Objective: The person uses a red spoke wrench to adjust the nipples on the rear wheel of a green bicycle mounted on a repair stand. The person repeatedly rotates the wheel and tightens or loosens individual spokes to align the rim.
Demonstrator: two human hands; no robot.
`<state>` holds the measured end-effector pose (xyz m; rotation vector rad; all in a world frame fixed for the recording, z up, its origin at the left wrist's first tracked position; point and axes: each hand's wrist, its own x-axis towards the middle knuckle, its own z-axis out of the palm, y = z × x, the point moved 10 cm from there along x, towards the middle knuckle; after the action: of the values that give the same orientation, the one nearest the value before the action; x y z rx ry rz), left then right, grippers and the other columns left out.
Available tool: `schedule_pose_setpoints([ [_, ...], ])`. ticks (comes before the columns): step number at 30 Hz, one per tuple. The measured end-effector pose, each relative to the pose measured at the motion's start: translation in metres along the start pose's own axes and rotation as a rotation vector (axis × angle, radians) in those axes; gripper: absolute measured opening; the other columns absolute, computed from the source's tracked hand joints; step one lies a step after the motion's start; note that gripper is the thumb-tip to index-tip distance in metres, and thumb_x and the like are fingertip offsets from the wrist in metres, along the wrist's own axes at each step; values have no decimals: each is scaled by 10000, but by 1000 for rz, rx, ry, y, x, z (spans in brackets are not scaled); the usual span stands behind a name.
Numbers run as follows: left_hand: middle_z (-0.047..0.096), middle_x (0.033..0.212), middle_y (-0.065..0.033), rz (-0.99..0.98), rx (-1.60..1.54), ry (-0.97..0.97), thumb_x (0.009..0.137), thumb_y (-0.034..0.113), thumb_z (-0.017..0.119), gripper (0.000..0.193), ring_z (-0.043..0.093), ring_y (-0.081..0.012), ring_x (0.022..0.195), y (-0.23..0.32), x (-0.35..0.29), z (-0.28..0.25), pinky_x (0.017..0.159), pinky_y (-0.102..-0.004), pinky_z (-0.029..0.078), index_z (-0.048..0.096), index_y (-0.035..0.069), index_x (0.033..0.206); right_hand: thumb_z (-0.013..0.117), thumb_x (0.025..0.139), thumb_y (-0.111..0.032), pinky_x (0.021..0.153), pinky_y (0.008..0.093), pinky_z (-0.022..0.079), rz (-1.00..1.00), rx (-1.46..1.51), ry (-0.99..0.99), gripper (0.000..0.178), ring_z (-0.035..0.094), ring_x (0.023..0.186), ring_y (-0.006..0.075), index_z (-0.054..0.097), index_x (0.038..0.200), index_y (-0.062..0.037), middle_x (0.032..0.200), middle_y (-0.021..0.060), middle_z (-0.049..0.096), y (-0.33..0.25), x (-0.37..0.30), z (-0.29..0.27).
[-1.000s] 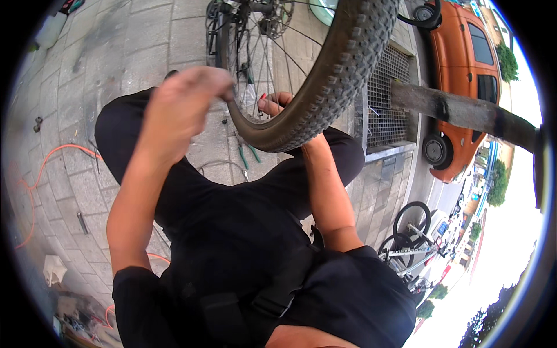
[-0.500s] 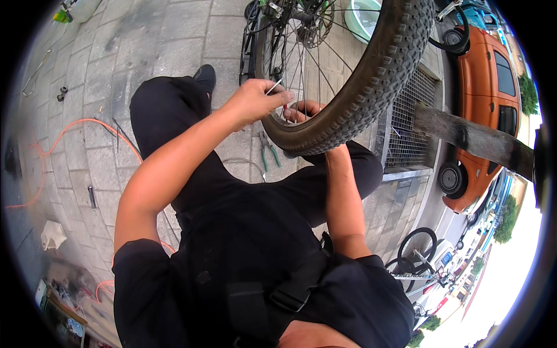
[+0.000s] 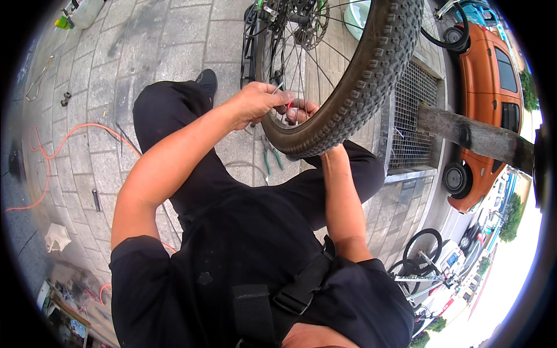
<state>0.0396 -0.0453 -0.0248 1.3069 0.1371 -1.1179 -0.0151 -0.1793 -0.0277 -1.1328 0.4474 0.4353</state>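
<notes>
A bicycle wheel with a knobby black tyre [image 3: 371, 87] stands upright in front of me, its thin spokes fanning up to a hub with a disc brake rotor [image 3: 310, 32]. At the lower rim, my left hand [image 3: 261, 104] pinches a thin metal rod [image 3: 278, 87] whose tip sticks out above the fingers. Beside those fingertips is a small red piece [image 3: 289, 105], its kind too small to tell. My right hand [image 3: 303, 110] comes from behind the tyre, fingers closed at the inner rim next to the red piece. The tyre hides its wrist, and what it grips is unclear.
Green-handled pliers [image 3: 272, 158] lie on the paving below the wheel. An orange hose [image 3: 75, 132] curves across the left ground near loose tools. A pale green basin [image 3: 355, 20] sits beyond the tyre. To the right are a metal grate [image 3: 413, 116], a wooden post [image 3: 470, 136] and parked bicycles [image 3: 420, 255].
The tyre has shifted slightly left in view. Both hands stay at the rim, close together; the red piece shows more clearly, and less of the rod is visible.
</notes>
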Motion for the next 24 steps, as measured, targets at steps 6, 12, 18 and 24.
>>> schedule_pose_setpoints([
  [6, 655, 791, 55, 81, 83, -19, 916, 390, 790, 360, 364, -18, 543, 13, -2, 3, 457, -222, 244, 728, 78, 1083, 818, 899, -155, 616, 222, 502, -72, -101, 129, 307, 640, 737, 73, 678, 1100, 30, 887, 20, 709, 8, 11, -27],
  [12, 685, 834, 71, 152, 35, -94, 929, 349, 774, 374, 406, -11, 592, 15, 2, 4, 484, -215, 270, 731, 83, 1188, 785, 942, -216, 639, 230, 493, -188, -341, 75, 299, 615, 719, 64, 705, 1149, -15, 888, -14, 711, -13, 11, -15],
  [18, 675, 842, 80, 181, 163, -36, 932, 364, 776, 345, 403, -1, 607, 20, 3, 0, 499, -207, 286, 750, 87, 1136, 802, 927, -267, 647, 211, 464, -44, -245, 90, 367, 595, 738, 52, 688, 1120, 23, 877, 3, 699, -12, 0, -4],
  [24, 682, 892, 71, 124, -1, -137, 954, 331, 757, 387, 354, 1, 542, 9, 4, 3, 468, -198, 255, 711, 69, 1235, 798, 926, -224, 657, 232, 483, -7, -245, 172, 292, 614, 753, 64, 724, 1083, 11, 886, 1, 705, -8, -16, -1],
])
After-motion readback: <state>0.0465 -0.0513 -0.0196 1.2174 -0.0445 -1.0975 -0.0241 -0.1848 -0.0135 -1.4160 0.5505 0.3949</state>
